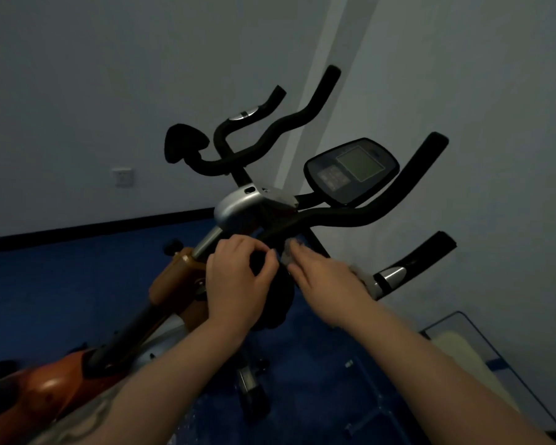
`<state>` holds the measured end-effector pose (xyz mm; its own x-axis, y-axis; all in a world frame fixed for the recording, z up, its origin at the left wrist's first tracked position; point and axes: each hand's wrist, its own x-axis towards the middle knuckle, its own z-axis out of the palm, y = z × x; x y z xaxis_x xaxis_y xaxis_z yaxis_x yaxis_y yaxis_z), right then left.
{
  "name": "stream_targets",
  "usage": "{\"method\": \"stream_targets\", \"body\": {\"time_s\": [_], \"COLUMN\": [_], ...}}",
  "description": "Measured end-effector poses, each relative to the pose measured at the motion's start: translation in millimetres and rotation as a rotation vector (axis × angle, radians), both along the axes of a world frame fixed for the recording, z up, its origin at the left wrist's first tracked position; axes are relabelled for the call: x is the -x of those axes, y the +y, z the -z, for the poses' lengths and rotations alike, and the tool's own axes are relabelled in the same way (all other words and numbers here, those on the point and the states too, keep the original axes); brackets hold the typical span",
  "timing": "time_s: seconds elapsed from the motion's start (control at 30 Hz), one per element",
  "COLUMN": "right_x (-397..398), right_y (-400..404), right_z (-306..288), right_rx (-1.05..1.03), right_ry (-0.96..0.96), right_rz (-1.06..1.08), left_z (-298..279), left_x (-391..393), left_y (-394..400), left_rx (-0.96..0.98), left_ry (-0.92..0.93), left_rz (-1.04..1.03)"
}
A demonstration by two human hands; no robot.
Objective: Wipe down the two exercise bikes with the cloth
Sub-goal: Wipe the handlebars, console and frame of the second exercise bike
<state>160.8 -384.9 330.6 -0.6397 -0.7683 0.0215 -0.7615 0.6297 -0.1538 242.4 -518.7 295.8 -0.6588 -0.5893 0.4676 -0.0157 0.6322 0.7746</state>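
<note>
An orange-framed exercise bike (174,284) leans across the middle, with black foam handlebars (350,216) and a dark console (350,171) on top. A second bike's black handlebars (289,120) rise just behind it. My left hand (235,281) grips a black padded part at the handlebar's centre, fingers curled round it. My right hand (325,277) lies flat on a pale grey cloth (288,255), pressing it against the handlebar stem. Only the cloth's edges show beside my fingers and near my wrist.
Blue carpet (45,284) covers the floor. White walls meet in a corner behind the bikes, with a wall socket (122,177) at the left. A dark-framed panel (482,354) with something pale on it lies at the lower right.
</note>
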Motion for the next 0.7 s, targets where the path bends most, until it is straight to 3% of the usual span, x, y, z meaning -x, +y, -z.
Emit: {"method": "stream_targets", "body": {"time_s": [0.1, 0.2, 0.33, 0.47, 0.53, 0.6, 0.7], "right_x": [0, 14, 4, -17, -5, 1, -17], "right_y": [24, 5, -1, 36, 56, 66, 47], "right_z": [-2, -11, -3, 2, -4, -3, 21], "right_rx": [0.022, 0.193, 0.187, 0.187, 0.243, 0.375, 0.490], "right_ry": [-0.135, -0.266, 0.009, 0.092, 0.273, 0.448, 0.484], "right_rz": [-0.099, -0.026, 0.096, -0.041, -0.052, 0.075, 0.238], "left_z": [0, 1, -1, 0, 1, 1, 1], "left_x": [-1, 0, -1, -2, -1, -1, -1], "left_y": [1, 0, -1, -2, -3, -3, -3], "left_rx": [0.009, 0.013, 0.013, 0.028, 0.040, 0.033, 0.030], "left_ry": [-0.005, -0.011, -0.027, -0.021, -0.023, -0.027, -0.035], "left_rz": [-0.005, 0.005, 0.028, 0.029, 0.037, 0.037, 0.051]}}
